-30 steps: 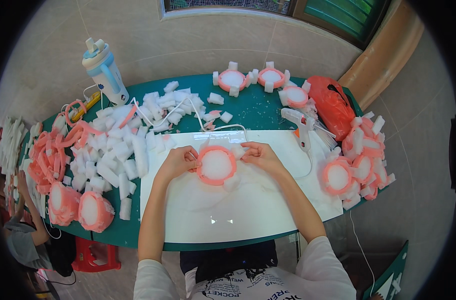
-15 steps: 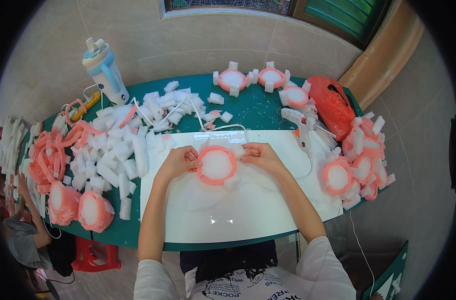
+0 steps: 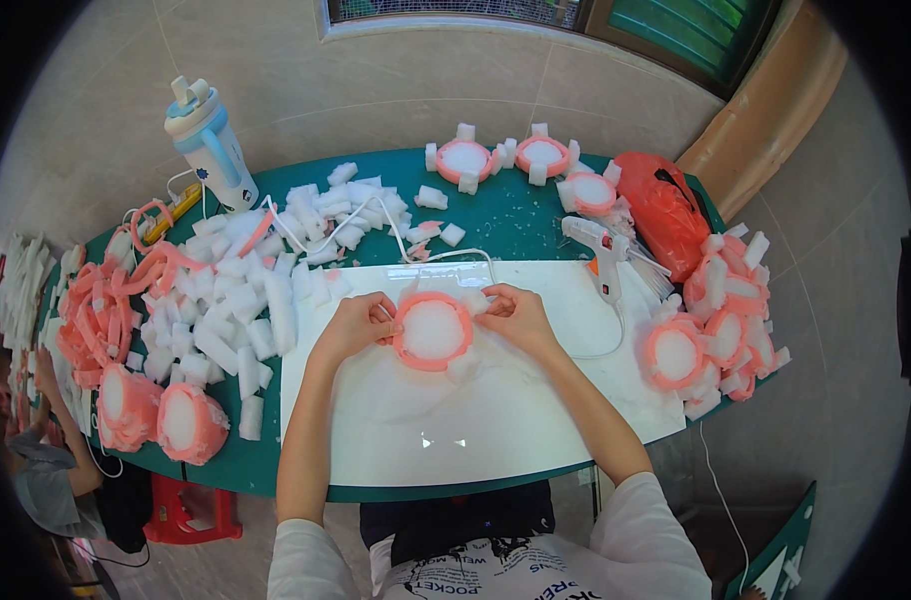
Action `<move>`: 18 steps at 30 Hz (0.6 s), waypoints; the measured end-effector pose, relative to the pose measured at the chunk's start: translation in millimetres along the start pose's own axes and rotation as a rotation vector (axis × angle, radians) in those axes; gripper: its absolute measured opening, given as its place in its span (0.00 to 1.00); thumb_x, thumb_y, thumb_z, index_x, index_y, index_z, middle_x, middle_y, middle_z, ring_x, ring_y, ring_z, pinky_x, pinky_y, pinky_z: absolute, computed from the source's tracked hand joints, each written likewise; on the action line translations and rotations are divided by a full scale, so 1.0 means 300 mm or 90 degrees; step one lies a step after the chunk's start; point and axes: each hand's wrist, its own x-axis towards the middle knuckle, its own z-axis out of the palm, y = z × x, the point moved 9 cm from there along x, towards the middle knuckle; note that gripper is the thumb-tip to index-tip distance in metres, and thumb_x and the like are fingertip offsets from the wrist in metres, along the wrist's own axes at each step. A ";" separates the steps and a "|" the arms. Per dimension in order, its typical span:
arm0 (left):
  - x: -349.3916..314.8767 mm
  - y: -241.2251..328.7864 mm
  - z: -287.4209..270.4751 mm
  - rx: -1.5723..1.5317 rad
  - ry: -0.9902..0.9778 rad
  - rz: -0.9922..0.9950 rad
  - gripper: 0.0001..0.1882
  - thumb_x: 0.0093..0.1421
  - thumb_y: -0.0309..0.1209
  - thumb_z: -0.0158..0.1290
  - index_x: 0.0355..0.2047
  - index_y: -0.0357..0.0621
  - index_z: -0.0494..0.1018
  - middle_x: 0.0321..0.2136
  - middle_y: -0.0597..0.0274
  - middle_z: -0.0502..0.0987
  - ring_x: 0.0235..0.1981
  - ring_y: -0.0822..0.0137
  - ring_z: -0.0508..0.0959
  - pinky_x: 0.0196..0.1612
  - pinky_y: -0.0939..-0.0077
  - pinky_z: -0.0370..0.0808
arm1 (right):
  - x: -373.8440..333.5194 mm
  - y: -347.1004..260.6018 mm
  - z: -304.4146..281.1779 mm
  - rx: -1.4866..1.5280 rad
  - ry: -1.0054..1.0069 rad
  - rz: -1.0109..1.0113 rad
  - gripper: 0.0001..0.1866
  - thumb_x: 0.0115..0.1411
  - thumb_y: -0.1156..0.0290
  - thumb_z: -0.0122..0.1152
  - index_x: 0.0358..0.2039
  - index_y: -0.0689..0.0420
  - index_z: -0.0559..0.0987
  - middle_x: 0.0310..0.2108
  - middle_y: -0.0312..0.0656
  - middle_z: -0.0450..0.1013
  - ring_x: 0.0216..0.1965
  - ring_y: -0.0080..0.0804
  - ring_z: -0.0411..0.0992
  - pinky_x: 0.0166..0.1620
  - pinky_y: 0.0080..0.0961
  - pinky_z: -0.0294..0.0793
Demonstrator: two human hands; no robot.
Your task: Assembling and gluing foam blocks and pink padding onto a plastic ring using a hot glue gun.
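A round foam piece (image 3: 433, 331), a pink ring around a white disc with small white blocks on its edge, lies over the white board in front of me. On its left side, my left hand (image 3: 361, 325) is closed in a pinch at the edge. Opposite, the thumb and fingers of my right hand (image 3: 514, 315) pinch a white foam block (image 3: 473, 302) against the ring's right side. My fingertips partly cover both contact spots. Another white block (image 3: 463, 371) shows at the ring's lower right.
Loose white foam blocks (image 3: 216, 340) and pink foam strips (image 3: 96, 310) heap on the left, behind stacked pink-and-white rounds (image 3: 193, 425). A white glue gun (image 3: 601, 255), a red plastic bag (image 3: 661, 215) and piled foam pieces (image 3: 731, 320) are right. A bottle (image 3: 213, 145) stands at back left.
My right hand and forearm have shifted slightly to the left. My left hand and the round foam piece look almost unchanged.
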 end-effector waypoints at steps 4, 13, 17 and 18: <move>-0.001 -0.006 -0.002 0.002 0.001 -0.009 0.09 0.47 0.23 0.57 0.28 0.34 0.70 0.17 0.58 0.75 0.17 0.74 0.74 0.22 0.83 0.71 | -0.004 -0.014 0.001 -0.009 0.006 -0.015 0.17 0.41 0.74 0.65 0.34 0.62 0.76 0.21 0.39 0.74 0.23 0.22 0.72 0.32 0.17 0.71; -0.001 -0.003 -0.001 0.002 -0.002 -0.005 0.09 0.47 0.24 0.57 0.28 0.34 0.70 0.17 0.59 0.75 0.17 0.75 0.73 0.21 0.84 0.70 | -0.006 -0.014 0.004 -0.008 0.012 -0.008 0.20 0.41 0.76 0.65 0.37 0.62 0.74 0.20 0.36 0.72 0.22 0.18 0.69 0.30 0.16 0.69; 0.003 -0.009 0.000 0.003 -0.003 0.004 0.09 0.47 0.24 0.57 0.28 0.34 0.70 0.17 0.59 0.75 0.16 0.75 0.73 0.21 0.84 0.69 | -0.004 -0.002 0.004 0.006 0.019 -0.013 0.19 0.41 0.76 0.65 0.36 0.62 0.75 0.20 0.36 0.72 0.22 0.18 0.69 0.30 0.16 0.69; 0.002 -0.008 0.001 0.003 -0.004 0.004 0.09 0.47 0.24 0.57 0.28 0.34 0.70 0.17 0.59 0.75 0.16 0.75 0.73 0.21 0.84 0.69 | -0.003 -0.003 0.003 0.000 0.026 -0.022 0.18 0.41 0.75 0.65 0.35 0.62 0.75 0.20 0.37 0.72 0.22 0.20 0.70 0.30 0.16 0.70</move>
